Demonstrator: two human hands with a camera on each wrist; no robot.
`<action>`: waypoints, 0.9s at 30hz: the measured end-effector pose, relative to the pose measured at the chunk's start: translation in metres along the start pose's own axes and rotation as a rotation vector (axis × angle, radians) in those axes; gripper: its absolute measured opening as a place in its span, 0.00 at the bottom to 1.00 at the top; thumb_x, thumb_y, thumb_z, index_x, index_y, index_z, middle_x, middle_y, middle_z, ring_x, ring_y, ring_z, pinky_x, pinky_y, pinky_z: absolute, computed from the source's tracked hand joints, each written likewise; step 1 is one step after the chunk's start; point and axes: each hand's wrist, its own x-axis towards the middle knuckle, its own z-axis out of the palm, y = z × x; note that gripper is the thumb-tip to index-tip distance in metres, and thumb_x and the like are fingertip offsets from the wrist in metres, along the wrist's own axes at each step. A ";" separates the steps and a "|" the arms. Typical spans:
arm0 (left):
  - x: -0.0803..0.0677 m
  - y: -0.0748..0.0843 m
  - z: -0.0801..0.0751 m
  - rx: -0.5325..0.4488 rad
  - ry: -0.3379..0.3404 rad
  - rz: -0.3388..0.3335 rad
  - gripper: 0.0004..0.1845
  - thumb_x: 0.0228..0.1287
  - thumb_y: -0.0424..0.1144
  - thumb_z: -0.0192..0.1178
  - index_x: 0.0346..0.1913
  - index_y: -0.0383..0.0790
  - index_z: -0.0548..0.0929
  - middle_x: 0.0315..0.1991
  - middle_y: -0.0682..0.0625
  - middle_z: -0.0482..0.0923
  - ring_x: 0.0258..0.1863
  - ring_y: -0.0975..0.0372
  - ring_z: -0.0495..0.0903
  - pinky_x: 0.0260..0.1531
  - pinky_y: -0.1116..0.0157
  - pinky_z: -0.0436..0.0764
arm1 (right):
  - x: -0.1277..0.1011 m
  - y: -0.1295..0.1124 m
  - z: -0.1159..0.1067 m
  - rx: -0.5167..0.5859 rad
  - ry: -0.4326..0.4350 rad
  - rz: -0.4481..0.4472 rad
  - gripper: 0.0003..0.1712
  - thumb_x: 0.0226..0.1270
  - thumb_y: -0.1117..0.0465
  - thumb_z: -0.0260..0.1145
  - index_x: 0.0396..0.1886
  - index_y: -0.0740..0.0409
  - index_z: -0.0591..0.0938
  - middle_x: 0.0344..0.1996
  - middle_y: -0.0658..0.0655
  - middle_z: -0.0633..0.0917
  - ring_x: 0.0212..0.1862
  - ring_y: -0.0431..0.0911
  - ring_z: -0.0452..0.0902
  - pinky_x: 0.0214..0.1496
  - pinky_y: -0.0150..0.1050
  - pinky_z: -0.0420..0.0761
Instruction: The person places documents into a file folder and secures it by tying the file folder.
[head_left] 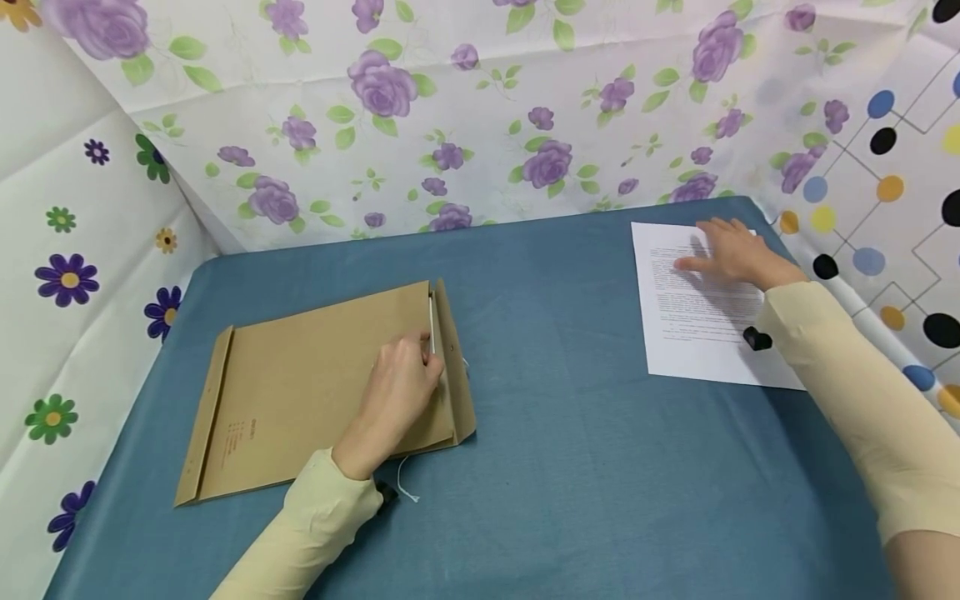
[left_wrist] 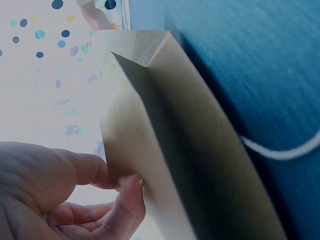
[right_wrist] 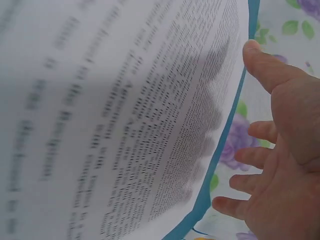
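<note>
A brown kraft document envelope (head_left: 300, 375) lies on the left half of the table, its narrow flap (head_left: 459, 392) standing up at the right end. My left hand (head_left: 393, 387) pinches the envelope's front panel at its opening. In the left wrist view, thumb and index finger of that hand (left_wrist: 75, 190) meet on the panel edge, and the mouth (left_wrist: 165, 125) gapes beside them. A thin white strip (head_left: 431, 321) shows at the opening. Over on the right, my right hand (head_left: 738, 252) hovers above a printed sheet (head_left: 697, 350), fingers spread; the right wrist view shows nothing in its grasp.
Blue cloth (head_left: 555, 467) covers the table. A white string (head_left: 406, 483) trails from the envelope's near side. Flower-printed sheeting (head_left: 480, 125) rises behind the table, with a dotted sheet (head_left: 892, 225) along the right side and another floral one (head_left: 82, 333) at left.
</note>
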 end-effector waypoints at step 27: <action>0.001 0.000 0.001 -0.008 -0.022 -0.054 0.19 0.65 0.25 0.56 0.57 0.24 0.82 0.20 0.48 0.73 0.13 0.62 0.67 0.15 0.66 0.66 | 0.034 -0.007 -0.015 0.001 -0.138 -0.014 0.60 0.65 0.31 0.66 0.78 0.69 0.58 0.74 0.79 0.58 0.72 0.79 0.51 0.64 0.82 0.50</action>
